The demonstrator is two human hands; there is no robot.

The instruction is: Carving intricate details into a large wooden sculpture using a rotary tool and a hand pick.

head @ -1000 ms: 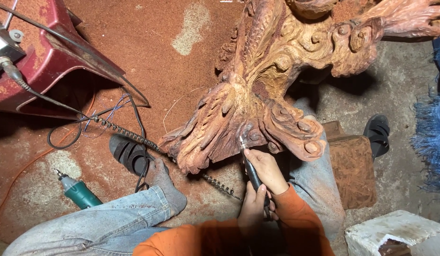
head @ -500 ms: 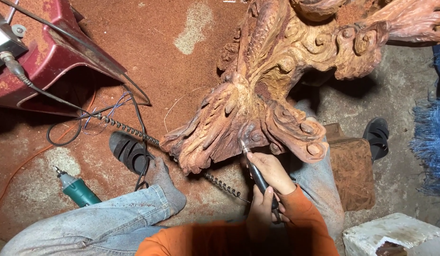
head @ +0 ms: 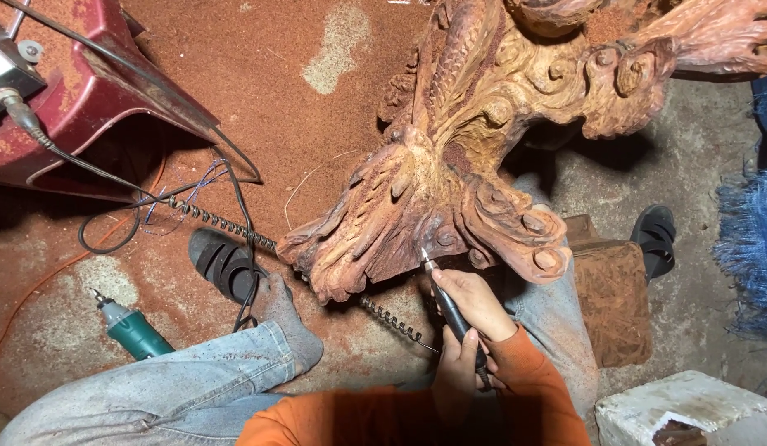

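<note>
Both hands grip a slim black rotary handpiece (head: 451, 310) held like a pen: the right hand (head: 474, 301) has its fingers (head: 459, 283) wrapped tight about the upper shaft, just behind the tip, and the left hand (head: 455, 367) has its fingers closed round the lower end of the same shaft, near the orange sleeves. The metal bit points up and left and touches the underside of the large reddish wood carving (head: 449, 190), at the edge of a feathered lobe between the fanned left section and the curled right lobes. The carving overhangs the hands closely, so there is little room above; the open gap lies below and to the left, toward the coiled flexible shaft (head: 383, 314) running across the sawdust-covered floor (head: 317, 124). A sandalled foot (head: 222, 264) and a denim-clad leg sit left of the hands, a wooden block (head: 615, 306) just right, a green power tool (head: 131, 330) well apart at the left.
</note>
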